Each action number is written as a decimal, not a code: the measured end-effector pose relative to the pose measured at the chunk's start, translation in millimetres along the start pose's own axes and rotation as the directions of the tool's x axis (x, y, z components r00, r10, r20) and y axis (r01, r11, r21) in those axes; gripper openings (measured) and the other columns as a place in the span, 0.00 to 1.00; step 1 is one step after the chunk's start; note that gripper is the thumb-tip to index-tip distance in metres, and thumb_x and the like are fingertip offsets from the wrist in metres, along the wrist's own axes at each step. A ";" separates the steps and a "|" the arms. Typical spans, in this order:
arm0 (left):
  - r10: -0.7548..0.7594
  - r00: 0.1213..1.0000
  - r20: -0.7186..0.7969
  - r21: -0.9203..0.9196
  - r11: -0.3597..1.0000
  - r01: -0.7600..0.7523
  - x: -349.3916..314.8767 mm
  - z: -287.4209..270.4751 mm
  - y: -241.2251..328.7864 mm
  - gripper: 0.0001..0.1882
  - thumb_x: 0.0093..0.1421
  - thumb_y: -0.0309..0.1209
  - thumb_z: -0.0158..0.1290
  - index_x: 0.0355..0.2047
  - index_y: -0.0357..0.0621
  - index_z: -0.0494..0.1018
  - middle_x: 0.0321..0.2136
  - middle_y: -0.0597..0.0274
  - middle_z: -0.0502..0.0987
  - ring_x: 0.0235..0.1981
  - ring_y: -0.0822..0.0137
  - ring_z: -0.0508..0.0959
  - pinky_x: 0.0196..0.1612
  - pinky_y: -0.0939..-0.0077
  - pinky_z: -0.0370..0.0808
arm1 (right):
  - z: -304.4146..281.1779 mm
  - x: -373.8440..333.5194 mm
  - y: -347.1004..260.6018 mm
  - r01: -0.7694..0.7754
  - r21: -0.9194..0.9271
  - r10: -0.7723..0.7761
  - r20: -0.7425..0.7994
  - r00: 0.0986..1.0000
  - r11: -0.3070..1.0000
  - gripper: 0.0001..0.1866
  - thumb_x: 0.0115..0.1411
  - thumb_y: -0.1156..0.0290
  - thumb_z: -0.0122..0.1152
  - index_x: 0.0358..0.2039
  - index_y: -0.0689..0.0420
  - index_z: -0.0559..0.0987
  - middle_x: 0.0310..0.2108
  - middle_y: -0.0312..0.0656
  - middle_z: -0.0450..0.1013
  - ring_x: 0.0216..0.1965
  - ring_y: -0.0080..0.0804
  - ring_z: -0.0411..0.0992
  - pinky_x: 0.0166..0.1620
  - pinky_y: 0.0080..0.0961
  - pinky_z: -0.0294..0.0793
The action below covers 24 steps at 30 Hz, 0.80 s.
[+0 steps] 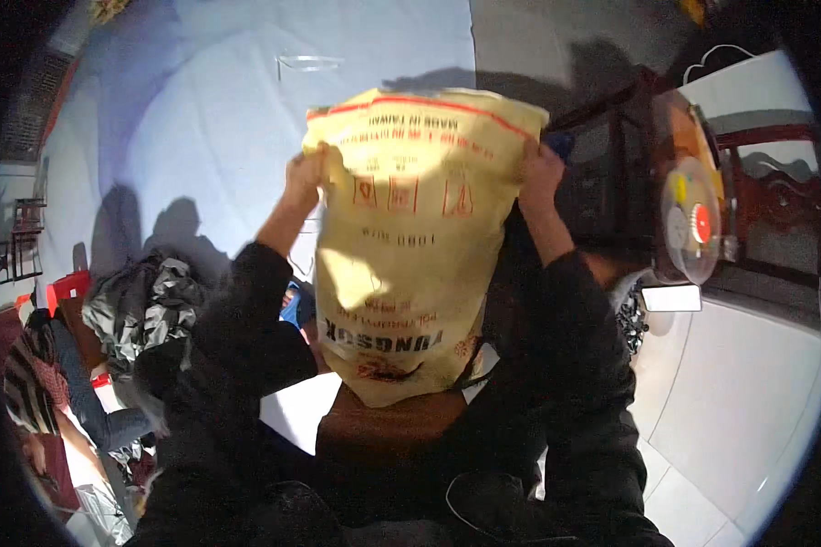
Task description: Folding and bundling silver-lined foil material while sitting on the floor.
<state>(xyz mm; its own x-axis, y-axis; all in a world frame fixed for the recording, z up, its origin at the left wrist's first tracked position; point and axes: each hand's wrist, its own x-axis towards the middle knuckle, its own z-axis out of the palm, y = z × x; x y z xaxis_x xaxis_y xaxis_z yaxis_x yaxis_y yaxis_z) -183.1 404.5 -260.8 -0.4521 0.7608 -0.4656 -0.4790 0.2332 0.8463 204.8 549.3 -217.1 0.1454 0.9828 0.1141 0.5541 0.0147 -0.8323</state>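
Between my two hands hangs a large cream-yellow sack [401, 273] with red and dark print, which appears upside down. My left hand [306, 175] is closed on the sack's upper left edge. On the opposite side, my right hand [540, 175] grips the upper right edge, its fingers partly hidden behind the material. Held up in front of me, the sack looks flat and spread wide, with its rounded lower end near a brown surface [388, 428] by my legs. Bright light falls across its upper part and left side.
Crumpled black plastic [146, 296] lies to the left, near a person in a striped garment [32, 378]. A round transparent thing with a red centre [700, 223] and a white rectangular object [672, 298] are at right. Dark wooden furniture [611, 173] stands behind my right hand, beside the pale wall [210, 109].
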 end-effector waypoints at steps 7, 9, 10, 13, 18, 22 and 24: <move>0.256 0.959 -0.125 -0.050 0.963 -0.264 -223.1 -10.4 72.0 0.14 0.69 0.37 0.54 0.45 0.36 0.76 0.37 0.64 0.80 0.37 0.71 0.78 0.39 0.74 0.76 | -160.2 -161.8 -132.2 0.116 0.618 -0.069 -0.099 0.993 0.777 0.12 0.69 0.69 0.54 0.35 0.64 0.80 0.31 0.31 0.74 0.33 0.18 0.66 0.37 0.20 0.67; 0.386 0.917 -0.100 -0.126 0.910 -0.396 -286.3 -15.6 98.4 0.15 0.71 0.36 0.51 0.46 0.35 0.76 0.39 0.65 0.79 0.39 0.72 0.77 0.43 0.75 0.75 | -201.8 -194.1 -187.9 0.152 0.572 -0.088 -0.138 0.987 0.806 0.12 0.70 0.69 0.54 0.37 0.65 0.80 0.32 0.33 0.75 0.34 0.19 0.68 0.39 0.20 0.69; 0.394 0.915 -0.092 -0.132 0.905 -0.403 -308.8 -13.1 112.4 0.15 0.71 0.36 0.51 0.46 0.35 0.76 0.39 0.65 0.79 0.39 0.72 0.77 0.43 0.75 0.75 | -226.7 -209.7 -210.6 0.187 0.505 -0.098 -0.198 0.975 0.842 0.13 0.70 0.68 0.54 0.38 0.65 0.80 0.33 0.35 0.76 0.35 0.20 0.69 0.42 0.20 0.70; 0.525 0.851 -0.020 -0.152 0.840 -0.522 -366.6 -14.4 161.3 0.16 0.71 0.37 0.50 0.48 0.35 0.75 0.41 0.64 0.79 0.42 0.73 0.77 0.46 0.74 0.74 | -258.3 -225.9 -271.5 0.301 0.694 -0.117 -0.301 0.946 0.654 0.14 0.71 0.67 0.53 0.41 0.67 0.80 0.35 0.37 0.76 0.36 0.22 0.70 0.44 0.21 0.71; 0.638 0.769 -0.022 -0.244 0.743 -0.623 -449.4 0.1 252.9 0.17 0.71 0.38 0.50 0.49 0.35 0.74 0.44 0.62 0.79 0.44 0.71 0.77 0.48 0.70 0.74 | -322.0 -225.0 -355.9 0.509 0.439 -0.314 -0.444 0.839 0.740 0.14 0.68 0.70 0.56 0.45 0.68 0.80 0.39 0.42 0.78 0.39 0.26 0.74 0.45 0.24 0.75; 0.879 0.447 0.170 0.085 0.438 -0.895 -461.3 -20.7 333.1 0.21 0.70 0.40 0.52 0.53 0.33 0.70 0.48 0.60 0.77 0.47 0.66 0.76 0.51 0.66 0.74 | -394.8 -218.8 -405.1 0.758 -0.194 -0.737 -0.469 0.486 0.623 0.14 0.65 0.73 0.59 0.47 0.69 0.79 0.43 0.49 0.79 0.41 0.32 0.78 0.44 0.30 0.78; 0.919 0.256 0.299 0.298 0.165 -0.940 -469.7 -32.5 341.3 0.24 0.70 0.42 0.51 0.55 0.33 0.68 0.52 0.58 0.75 0.49 0.64 0.76 0.53 0.64 0.73 | -401.6 -216.9 -433.4 0.734 0.373 -0.534 -0.513 0.673 0.567 0.14 0.66 0.72 0.59 0.48 0.69 0.79 0.44 0.50 0.79 0.40 0.33 0.79 0.43 0.31 0.78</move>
<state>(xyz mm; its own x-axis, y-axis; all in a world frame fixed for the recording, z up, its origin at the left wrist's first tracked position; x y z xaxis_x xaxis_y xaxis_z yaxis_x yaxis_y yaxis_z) -158.7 107.1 238.3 -0.3310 0.5906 0.7360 0.5698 -0.4966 0.6548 262.3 255.8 336.7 0.2226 0.5587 0.7990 0.1154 0.7987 -0.5906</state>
